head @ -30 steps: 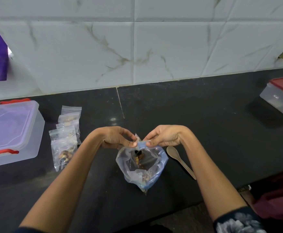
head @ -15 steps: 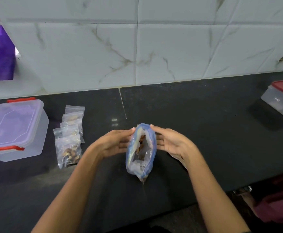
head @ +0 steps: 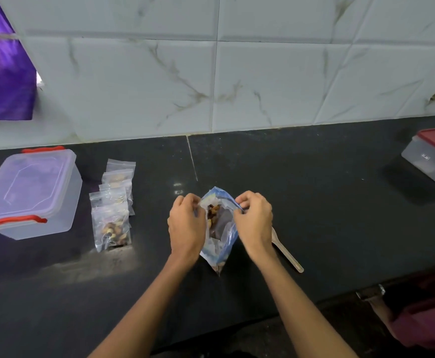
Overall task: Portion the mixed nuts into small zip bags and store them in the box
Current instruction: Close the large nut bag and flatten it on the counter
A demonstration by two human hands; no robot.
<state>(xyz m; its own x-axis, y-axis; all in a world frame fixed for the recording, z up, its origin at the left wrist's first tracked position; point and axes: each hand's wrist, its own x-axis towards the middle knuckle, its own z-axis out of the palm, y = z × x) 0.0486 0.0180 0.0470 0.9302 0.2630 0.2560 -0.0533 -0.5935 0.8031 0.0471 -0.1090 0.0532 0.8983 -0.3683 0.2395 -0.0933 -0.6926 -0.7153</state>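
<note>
A large clear zip bag with a blue rim [head: 220,229] stands on the black counter, mixed nuts showing inside its open mouth. My left hand [head: 186,223] pinches the left edge of the mouth and my right hand [head: 254,220] pinches the right edge. Several small zip bags [head: 113,202] lie in an overlapping row to the left, the nearest one holding nuts. Left of them sits a clear storage box [head: 30,192] with red clips, its lid on. A wooden spoon [head: 287,253] lies on the counter just right of my right hand, its bowl hidden behind the hand.
A second clear box with a red lid [head: 433,158] sits at the far right of the counter. The tiled wall [head: 216,73] backs the counter, with a purple cloth [head: 1,73] hanging at the upper left. Dark red fabric [head: 423,316] lies below the counter's front edge at the right.
Half a second ago both hands lay flat against the bag's sides with straight fingers; now their fingers curl and pinch the two edges of the mouth. The spoon shows again.
</note>
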